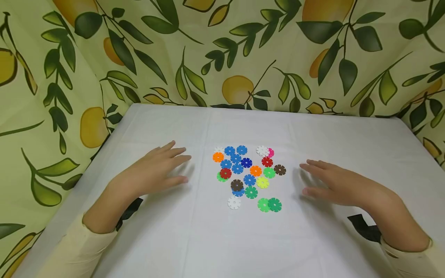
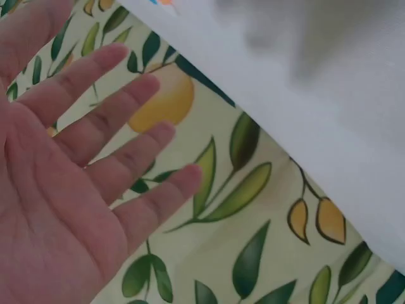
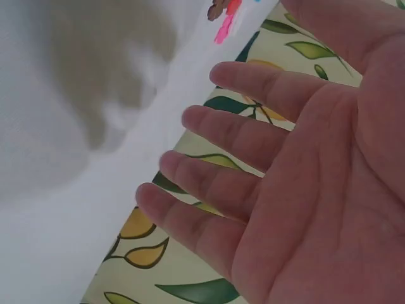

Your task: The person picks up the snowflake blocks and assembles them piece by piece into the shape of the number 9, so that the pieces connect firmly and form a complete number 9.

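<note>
Notched plastic discs lie spread in a loose patch mid-table in the head view, among them a yellow disc (image 1: pixel 262 182), a dark blue disc (image 1: pixel 246 162) and a white disc (image 1: pixel 234 202). Some overlap: a red disc (image 1: pixel 225 173) covers part of a light green one, and a brown disc (image 1: pixel 237 185) covers part of a blue one. To the left of the patch, my left hand (image 1: pixel 158 170) is held over the table with fingers spread and nothing in it. On the other side my right hand (image 1: pixel 333 183), also holding nothing, has its fingers extended toward a brown disc (image 1: pixel 279 170).
A white cloth (image 1: pixel 167 123) covers the table. Behind it and along the left hangs a curtain (image 1: pixel 194 46) printed with fruit and leaves. Black straps (image 1: pixel 365 228) circle both wrists, and shadows of the hands fall on the cloth.
</note>
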`<state>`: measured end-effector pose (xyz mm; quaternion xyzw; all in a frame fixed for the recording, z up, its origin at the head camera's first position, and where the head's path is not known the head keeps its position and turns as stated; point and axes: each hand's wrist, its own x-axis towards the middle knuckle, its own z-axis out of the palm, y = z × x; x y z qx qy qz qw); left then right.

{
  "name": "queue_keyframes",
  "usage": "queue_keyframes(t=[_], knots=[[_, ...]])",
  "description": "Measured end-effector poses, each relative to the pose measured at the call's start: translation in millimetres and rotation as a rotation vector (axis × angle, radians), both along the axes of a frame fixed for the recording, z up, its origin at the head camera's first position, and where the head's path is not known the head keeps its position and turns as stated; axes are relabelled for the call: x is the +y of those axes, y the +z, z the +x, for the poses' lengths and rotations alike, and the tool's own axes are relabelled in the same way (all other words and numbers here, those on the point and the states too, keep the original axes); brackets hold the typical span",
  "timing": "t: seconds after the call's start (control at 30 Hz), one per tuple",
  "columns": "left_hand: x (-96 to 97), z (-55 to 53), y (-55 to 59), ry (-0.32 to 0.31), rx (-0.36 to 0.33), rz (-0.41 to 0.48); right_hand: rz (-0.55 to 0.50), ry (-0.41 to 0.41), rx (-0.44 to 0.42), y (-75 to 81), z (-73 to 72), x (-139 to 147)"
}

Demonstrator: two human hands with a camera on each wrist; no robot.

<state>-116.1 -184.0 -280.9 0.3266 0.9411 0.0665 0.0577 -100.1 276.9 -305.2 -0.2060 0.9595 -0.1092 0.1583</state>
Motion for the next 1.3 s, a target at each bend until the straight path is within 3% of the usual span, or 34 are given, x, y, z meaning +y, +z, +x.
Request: queue_keyframes(t=[0.17,0.57,0.8,0.97,1.3], knots=[[18.7,-5.2,0.3,-0.091,0.072,0.048,-0.002,0.034,0.028,0.7,-10.9,-12],[65.9,-10.5,-5.7,-0.175,-0.005,0.005,-0.047,0.127,0.065,-4.9,-33.9,-39],[83.3,-14.9,-8.9,-0.224,0.001,0.002,-0.046,0.152,0.097,-8.7,-46.0,-47],[103.0,-20.7,-12.8,-0.221,-0.016,-0.078,-0.038,0.104,0.052,-10.6,-56.8,-53],[128.0,-26.2,-30.1,-0.317,0.01,-0.111,-0.075,0.101,-0.061,-8.3,-68.2,-64]])
